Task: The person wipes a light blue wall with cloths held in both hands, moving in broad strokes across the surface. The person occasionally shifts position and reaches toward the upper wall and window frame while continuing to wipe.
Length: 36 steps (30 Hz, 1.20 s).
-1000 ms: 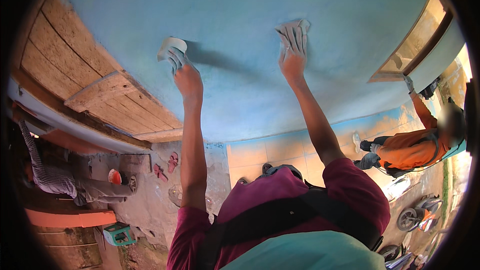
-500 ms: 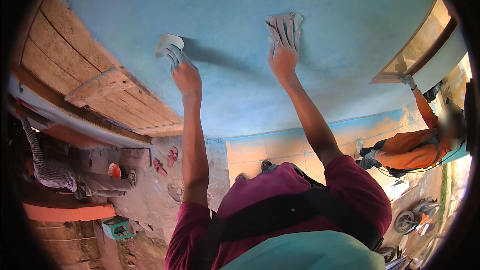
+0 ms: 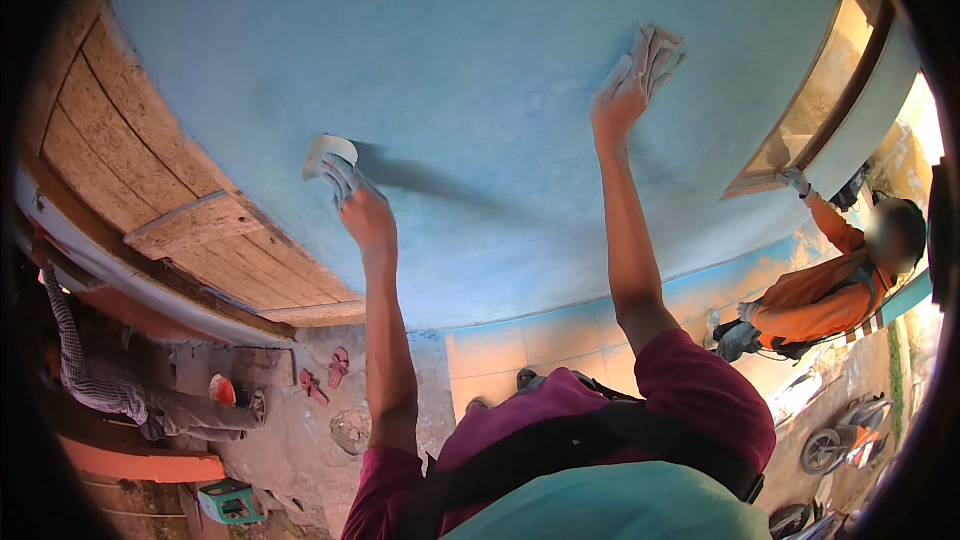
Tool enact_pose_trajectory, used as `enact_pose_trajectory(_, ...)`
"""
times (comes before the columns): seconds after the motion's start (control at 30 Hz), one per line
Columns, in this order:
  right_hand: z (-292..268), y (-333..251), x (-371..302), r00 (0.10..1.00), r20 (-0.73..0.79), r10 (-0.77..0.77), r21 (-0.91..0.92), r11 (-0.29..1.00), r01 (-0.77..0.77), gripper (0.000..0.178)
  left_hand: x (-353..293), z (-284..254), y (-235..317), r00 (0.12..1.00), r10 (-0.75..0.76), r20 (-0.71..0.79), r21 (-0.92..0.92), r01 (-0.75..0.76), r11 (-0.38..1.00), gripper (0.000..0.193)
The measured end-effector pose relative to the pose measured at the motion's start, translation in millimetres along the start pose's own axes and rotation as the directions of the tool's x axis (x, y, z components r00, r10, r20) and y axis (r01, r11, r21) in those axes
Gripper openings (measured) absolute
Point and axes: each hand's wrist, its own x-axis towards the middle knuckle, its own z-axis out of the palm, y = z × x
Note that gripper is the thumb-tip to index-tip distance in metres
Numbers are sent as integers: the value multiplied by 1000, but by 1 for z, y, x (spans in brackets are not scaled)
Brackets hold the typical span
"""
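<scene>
A pale blue wall (image 3: pixel 450 70) fills the space before me. My left hand (image 3: pixel 360 205), its fingers whitened with dust, pinches a curled pale sheet of sandpaper (image 3: pixel 322 150) close to the wall, near the wooden door. Farther right and higher, my right hand (image 3: pixel 630 95) presses a second sandpaper sheet (image 3: pixel 674 41) against the wall. Its dusty fingers lie spread over that sheet and cover most of it.
A plank door (image 3: pixel 130 120) stands left, a framed window (image 3: pixel 810 120) right. A person in orange (image 3: pixel 815 295) reaches to the window frame; another person (image 3: pixel 100 375) is at far left. Pink sandals (image 3: pixel 338 367), a green stool (image 3: pixel 230 502) and a motorcycle (image 3: pixel 845 435) are behind.
My right hand has slid right along the wall with its sandpaper. My left hand sits lower in view with its sheet. The whole view has shifted a little.
</scene>
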Motion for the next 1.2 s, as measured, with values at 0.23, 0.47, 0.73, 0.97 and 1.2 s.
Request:
enact_pose_trajectory(0.23,15,-73,-54,876,337,-346,119,938,325,50,2,11,-4,997,-30,-66,14,31,999,27)
enact_pose_trajectory(0.47,-2,-20,63,964,41,-264,106,960,259,49,3,2,-4,951,94,-294,-11,-102,995,30)
enact_pose_trajectory(0.73,30,-63,96,974,-60,-220,-19,975,219,54,4,16,-7,945,83,-317,21,-80,997,22)
enact_pose_trajectory(0.97,13,-76,34,868,239,-436,59,898,435,50,1,11,-17,973,65,-222,-4,-68,998,23)
enact_pose_trajectory(1.2,17,-95,131,956,-145,-253,-26,967,252,51,-1,-1,-6,1000,-21,-7,-10,20,1000,26)
